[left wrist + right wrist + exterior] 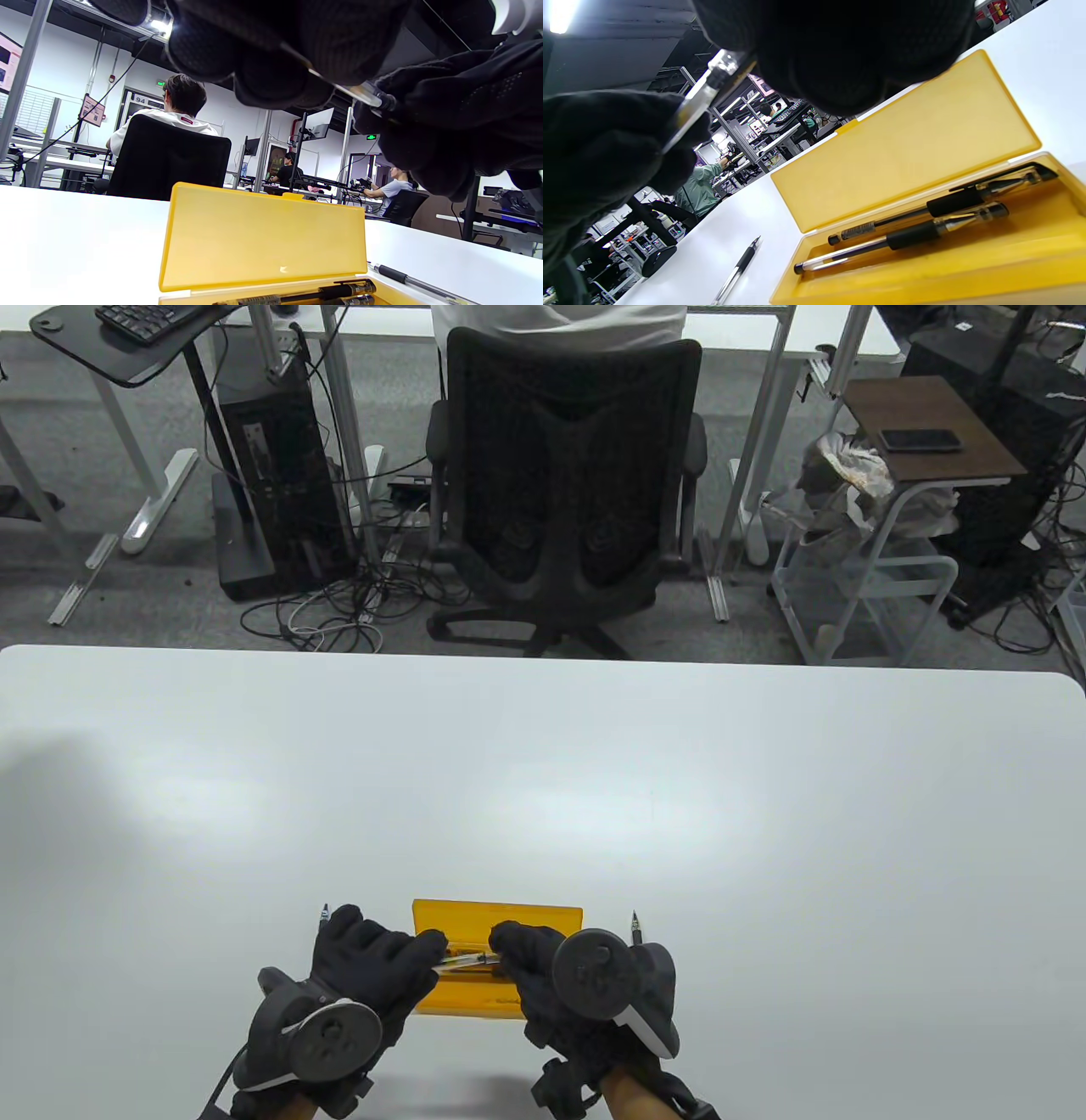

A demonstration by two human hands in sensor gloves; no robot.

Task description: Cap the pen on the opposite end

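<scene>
A clear-barrelled pen hangs level just above the open yellow case, held at both ends. My left hand grips its left part, and in the left wrist view the barrel runs out from under those fingers. My right hand pinches the right end, where a dark piece meets the glove. Whether that piece is the cap is hidden by the fingers. In the right wrist view the clear barrel spans between the two gloves.
Two black-grip pens lie in the case tray below its upright lid. One loose pen lies on the table left of my left hand, another right of the case. The table's front edge is close.
</scene>
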